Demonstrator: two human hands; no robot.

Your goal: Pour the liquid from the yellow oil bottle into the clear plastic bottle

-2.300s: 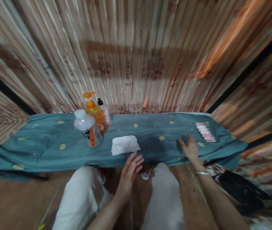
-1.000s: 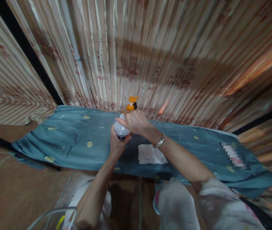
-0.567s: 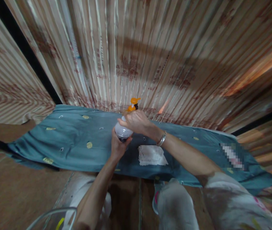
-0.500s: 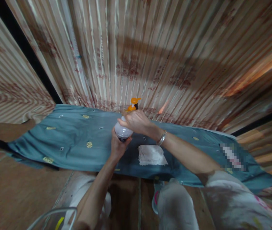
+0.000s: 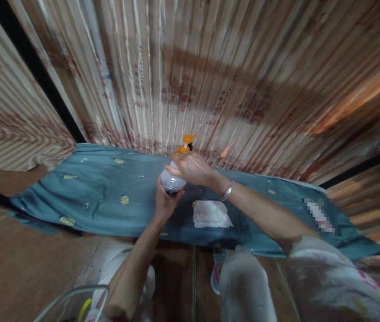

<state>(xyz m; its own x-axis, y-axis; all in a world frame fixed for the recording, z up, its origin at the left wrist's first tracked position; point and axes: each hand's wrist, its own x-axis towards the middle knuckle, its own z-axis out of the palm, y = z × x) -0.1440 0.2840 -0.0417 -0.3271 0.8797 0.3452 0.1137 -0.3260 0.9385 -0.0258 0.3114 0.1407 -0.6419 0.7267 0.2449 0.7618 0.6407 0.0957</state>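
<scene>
A white pump bottle [image 5: 173,181] with a dark patch low on its side is held over the middle of the covered table. My left hand [image 5: 166,203] is wrapped round its body from below. Closed over its upper part is my right hand [image 5: 192,167], which hides the neck. Beyond the right fingers an orange pump head [image 5: 188,139] and orange collar stick up in line with the bottle; the hand covers where they meet it. Something small and black shows beside the pump. Below my right wrist lies a folded white cloth or tissue [image 5: 212,213], touched by neither hand.
A teal patterned cloth [image 5: 99,183] covers the long narrow table. A blurred-out pale item [image 5: 320,216] lies at its right end. Striped sheeting [image 5: 183,67] hangs behind, with dark poles [image 5: 32,58] at the sides. My legs are at the front edge, above a tiled floor.
Both hands keep their hold on the bottle, and the right hand has shifted only slightly. The whole view has moved a little; the cloth and the folded piece lie as before.
</scene>
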